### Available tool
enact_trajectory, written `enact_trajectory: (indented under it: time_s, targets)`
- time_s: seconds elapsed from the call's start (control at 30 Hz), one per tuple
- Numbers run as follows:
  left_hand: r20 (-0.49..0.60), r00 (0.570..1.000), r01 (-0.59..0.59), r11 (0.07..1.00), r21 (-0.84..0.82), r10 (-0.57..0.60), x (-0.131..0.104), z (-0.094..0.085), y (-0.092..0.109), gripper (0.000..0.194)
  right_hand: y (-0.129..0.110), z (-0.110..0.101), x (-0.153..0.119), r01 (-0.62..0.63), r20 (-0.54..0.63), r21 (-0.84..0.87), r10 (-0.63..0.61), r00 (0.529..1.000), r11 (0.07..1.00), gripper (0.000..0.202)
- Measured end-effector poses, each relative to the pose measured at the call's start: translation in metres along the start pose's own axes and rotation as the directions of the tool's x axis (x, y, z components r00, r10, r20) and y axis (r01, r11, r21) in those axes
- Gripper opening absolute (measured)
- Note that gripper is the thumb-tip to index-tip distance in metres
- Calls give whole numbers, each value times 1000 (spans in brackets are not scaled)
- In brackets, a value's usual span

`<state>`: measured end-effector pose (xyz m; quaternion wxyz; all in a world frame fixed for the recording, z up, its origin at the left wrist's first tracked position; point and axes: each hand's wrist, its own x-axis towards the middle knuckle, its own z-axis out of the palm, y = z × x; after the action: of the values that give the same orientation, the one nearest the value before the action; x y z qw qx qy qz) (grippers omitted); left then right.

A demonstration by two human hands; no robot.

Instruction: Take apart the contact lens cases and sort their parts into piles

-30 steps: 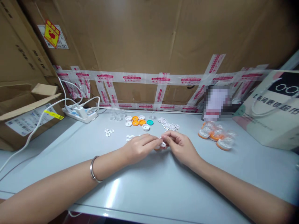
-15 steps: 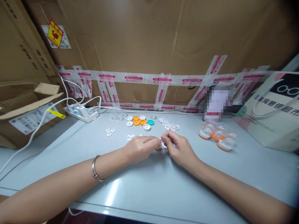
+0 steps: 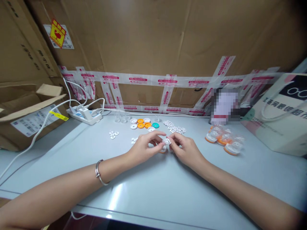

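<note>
Between the fingertips of my right hand [image 3: 184, 146] is a small white cut-out plastic disc [image 3: 167, 141], pinched at its right edge. My left hand [image 3: 148, 145] is beside it with thumb and forefinger spread, the thumb tip close to the disc's lower left. Just under the disc, a clear piece with an orange base [image 3: 163, 150] rests on the table, partly hidden by the fingers. Beyond my hands lie white cut-out pieces [image 3: 176, 129], round orange caps [image 3: 140, 126], white caps [image 3: 133, 126] and a teal cap [image 3: 155, 125].
Several clear domed pieces with orange bases [image 3: 232, 149] stand at the right, before a paper bag [image 3: 275, 127]. Small white discs [image 3: 112, 136] and clear cups [image 3: 123, 118] lie left of centre. A power strip [image 3: 87, 117] and an open carton [image 3: 31, 118] are at the left.
My left fingers have spread away from the white disc, showing more of it and the orange-based piece below. My right hand keeps its pinch. The view has shifted slightly.
</note>
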<state>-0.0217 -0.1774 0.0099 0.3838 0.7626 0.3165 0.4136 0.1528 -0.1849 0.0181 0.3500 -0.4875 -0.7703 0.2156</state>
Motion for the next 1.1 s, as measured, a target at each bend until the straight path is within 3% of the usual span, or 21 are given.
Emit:
enact_trajectory:
  time_s: [0.13,0.23,0.37,0.47,0.57,0.73,0.9,1.1]
  targets:
    - [10,997,-81,987,142,80,-2,-1,4,23,-1,0,-1,-8,3,59,8,1000,998,22]
    - [30,983,-184,941,285,183,-3,-1,4,11,-1,1,0,-109,43,189,103,994,976,26]
    - [115,954,-300,864,404,277,-5,-2,0,11,2,0,3,-204,89,321,185,979,925,30]
    - [65,975,-219,902,372,210,-3,-4,0,8,10,-9,8,-195,40,270,191,981,943,31]
    - [-29,994,-92,955,281,105,1,-7,-2,7,25,-22,16,-210,-77,73,216,973,975,31]
    - [-143,987,86,993,86,-73,8,-8,-14,8,58,-35,30,-213,-154,-177,187,970,961,28]
    - [-160,972,176,984,-5,-174,9,-6,-20,16,70,-31,35,-239,-166,-182,210,964,954,20]
    - [-171,966,193,981,-26,-194,8,-6,-17,17,63,-32,33,-255,-196,-164,222,955,953,20]
